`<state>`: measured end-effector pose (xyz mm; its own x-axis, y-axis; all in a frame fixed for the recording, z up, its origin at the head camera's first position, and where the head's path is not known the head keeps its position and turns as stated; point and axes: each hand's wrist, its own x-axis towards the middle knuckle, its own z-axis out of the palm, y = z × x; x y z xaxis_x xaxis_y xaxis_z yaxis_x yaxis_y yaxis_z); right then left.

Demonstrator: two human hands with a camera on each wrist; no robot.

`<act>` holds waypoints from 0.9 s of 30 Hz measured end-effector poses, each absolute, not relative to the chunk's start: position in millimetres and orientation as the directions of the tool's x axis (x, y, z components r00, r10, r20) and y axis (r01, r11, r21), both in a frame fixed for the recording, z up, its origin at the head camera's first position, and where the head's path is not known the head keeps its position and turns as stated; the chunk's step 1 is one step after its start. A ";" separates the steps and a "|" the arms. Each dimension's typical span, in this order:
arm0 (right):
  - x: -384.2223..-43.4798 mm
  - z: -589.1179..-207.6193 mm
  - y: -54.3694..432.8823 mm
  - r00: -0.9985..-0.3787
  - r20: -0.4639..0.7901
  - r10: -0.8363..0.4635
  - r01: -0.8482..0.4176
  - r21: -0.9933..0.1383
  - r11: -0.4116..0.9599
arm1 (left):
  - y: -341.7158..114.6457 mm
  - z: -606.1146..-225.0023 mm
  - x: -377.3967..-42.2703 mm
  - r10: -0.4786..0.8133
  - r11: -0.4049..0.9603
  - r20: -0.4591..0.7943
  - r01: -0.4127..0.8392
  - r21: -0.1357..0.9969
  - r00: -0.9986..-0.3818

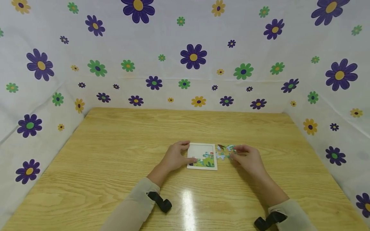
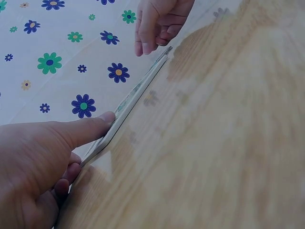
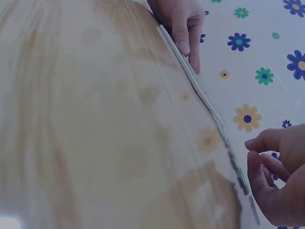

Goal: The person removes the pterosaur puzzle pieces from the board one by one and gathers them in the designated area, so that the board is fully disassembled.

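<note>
A square jigsaw puzzle tray (image 1: 202, 145) with a pale rim lies on the table, its lower part filled with a green, leafy picture and its upper part showing bare backing. My left hand (image 1: 174, 157) grips its left side, the thumb lying over the rim in the left wrist view. Right of the tray lie several loose puzzle pieces (image 1: 221, 156), some brown and green, some light blue. My right hand (image 1: 249, 159) is over the right end of these pieces, thumb and fingers bent, with a small gap between the tips (image 3: 251, 144) and no piece visible in it.
The wood-grain table (image 1: 130, 134) reaches back to a white cloth (image 1: 162, 38) printed with flowers, which also hangs along both sides. Black straps with cameras (image 1: 162, 202) sit on both sleeved wrists. A bright light reflection falls on the table in front of the tray.
</note>
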<state>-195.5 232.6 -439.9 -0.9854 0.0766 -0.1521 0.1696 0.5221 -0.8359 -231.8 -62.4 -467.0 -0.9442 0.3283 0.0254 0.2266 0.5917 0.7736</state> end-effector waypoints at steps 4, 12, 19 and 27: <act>-197.1 -433.8 221.4 -0.989 -0.142 0.047 0.147 -0.859 0.491 | -62.6 -465.4 -232.2 0.323 0.596 0.021 0.221 0.772 -0.946; -202.5 -435.0 186.3 -0.984 -0.139 -0.115 0.078 -0.903 0.423 | -63.3 -466.9 -233.2 0.324 0.598 0.008 0.211 0.773 -0.946; -199.0 -444.3 166.5 -0.964 -0.155 -0.217 0.057 -0.914 0.403 | -63.6 -469.8 -233.4 0.330 0.595 0.023 0.227 0.771 -0.944; -197.8 -446.1 163.5 -0.966 -0.113 -0.231 -0.023 -0.857 0.514 | -64.5 -471.0 -234.3 0.341 0.594 0.040 0.248 0.765 -0.939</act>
